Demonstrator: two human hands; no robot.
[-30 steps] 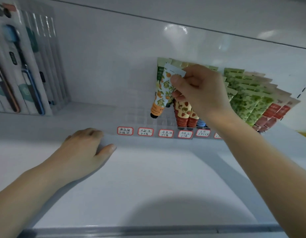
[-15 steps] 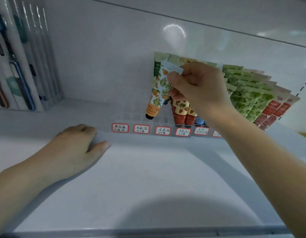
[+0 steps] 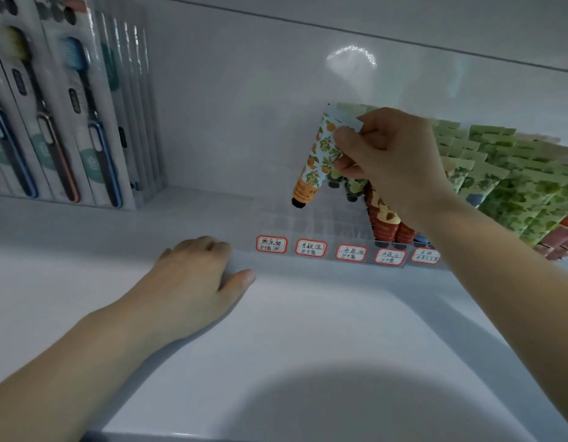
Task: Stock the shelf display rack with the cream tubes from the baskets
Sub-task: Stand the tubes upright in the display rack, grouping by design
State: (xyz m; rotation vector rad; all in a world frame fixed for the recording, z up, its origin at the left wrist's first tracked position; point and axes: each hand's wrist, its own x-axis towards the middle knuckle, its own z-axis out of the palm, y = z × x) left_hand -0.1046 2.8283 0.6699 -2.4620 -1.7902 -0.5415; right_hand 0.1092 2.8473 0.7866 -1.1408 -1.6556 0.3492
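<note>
One pale cream tube printed with oranges and green leaves [image 3: 321, 154] is hanging from the person's right hand [image 3: 391, 161]. The thumb and the curled fingers are pinching it near its flat crimped end. Its black cap [image 3: 298, 202] is pointing down and a little to the left, just above the back cells of the clear plastic display rack [image 3: 308, 218], and it does not seem to be sitting in a cell yet. The left hand [image 3: 193, 275] is resting on the step of the white shelf [image 3: 276, 346], fingers close together and bent over the edge, thumb out, holding nothing.

Red strawberry-print tubes [image 3: 384, 218] are standing in the rack just right of the held tube, and rows of green leaf-print tubes [image 3: 515, 186] are filling the far right. Red-bordered handwritten labels [image 3: 310, 247] are running along the rack's front. Packs of toothbrushes [image 3: 68, 122] are standing at the left.

The step in hand is probably seating this tube. To do it well, the person should be bringing the tube upright first, because a tilted cap may be catching on a cell wall. Then the cap should be going straight down into a free cell behind the matching label. The pinch should be opening only after the cap is sitting. The clear walls are hard to see, so a slow descent is safer.
</note>
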